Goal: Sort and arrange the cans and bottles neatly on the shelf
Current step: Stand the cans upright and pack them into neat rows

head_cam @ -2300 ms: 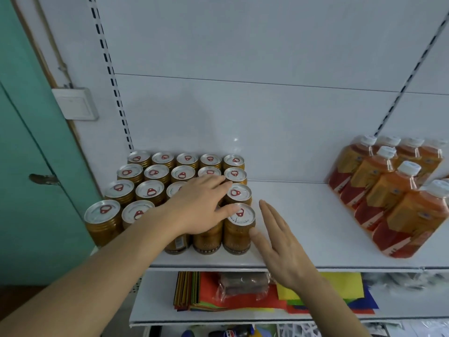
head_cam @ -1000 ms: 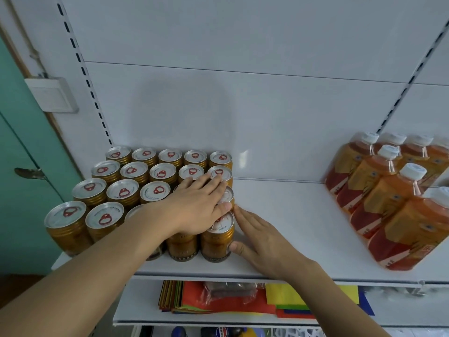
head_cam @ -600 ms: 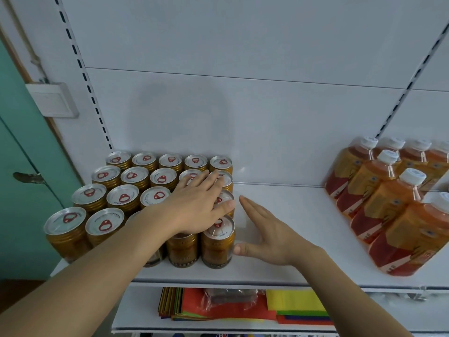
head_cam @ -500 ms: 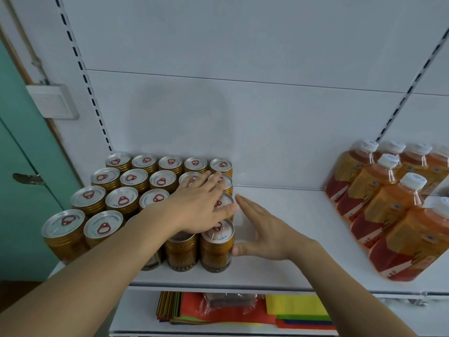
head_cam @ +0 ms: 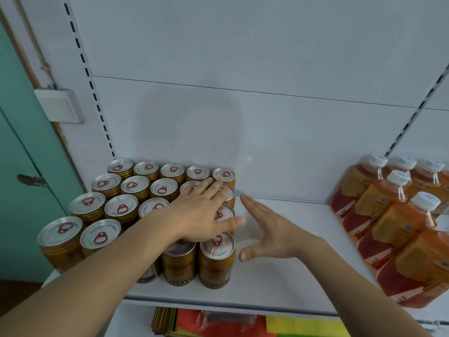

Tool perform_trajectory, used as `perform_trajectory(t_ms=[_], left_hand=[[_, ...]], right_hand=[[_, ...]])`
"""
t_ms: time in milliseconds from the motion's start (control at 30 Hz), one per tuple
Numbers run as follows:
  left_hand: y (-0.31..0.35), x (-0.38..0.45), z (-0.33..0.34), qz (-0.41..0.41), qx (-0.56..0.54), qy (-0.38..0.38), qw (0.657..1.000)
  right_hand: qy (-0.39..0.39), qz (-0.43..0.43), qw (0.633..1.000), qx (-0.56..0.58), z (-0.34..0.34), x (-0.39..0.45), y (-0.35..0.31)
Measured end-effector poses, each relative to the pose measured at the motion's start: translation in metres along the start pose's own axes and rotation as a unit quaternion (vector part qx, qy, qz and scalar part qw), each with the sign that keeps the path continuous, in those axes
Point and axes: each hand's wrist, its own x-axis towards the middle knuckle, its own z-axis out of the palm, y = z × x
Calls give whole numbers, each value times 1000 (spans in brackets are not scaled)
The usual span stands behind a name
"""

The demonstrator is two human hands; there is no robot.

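Several gold cans with silver tops and red pull tabs stand in tight rows on the left of the white shelf. My left hand lies flat, palm down, on the tops of the cans at the block's right side. My right hand stands open on its edge on the shelf just right of the cans, a small gap from the front right can. Orange juice bottles with white caps stand in rows at the right.
The white back panel rises behind the shelf. A teal door and a wall switch are to the left. Coloured paper sheets lie on the lower shelf. Bare shelf stretches between cans and bottles.
My right hand has drawn slightly away from the side of the cans and now stands a little apart. My left hand stays flat on the can tops.
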Motion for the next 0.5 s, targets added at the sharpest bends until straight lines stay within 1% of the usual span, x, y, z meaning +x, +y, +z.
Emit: perform_trajectory(t_ms=[67,167,500], left_hand=[[0,1,3,4,11,-15,1000],[-2,3,6,7,19,-17,1000],[-4,4,5,7,19,-17,1000]], right_hand=[[-12,6,1000,-11,-8,10,4],[-20,-27,999,1,-12,24,-2],[37,-84,995,27,0,40,-2]])
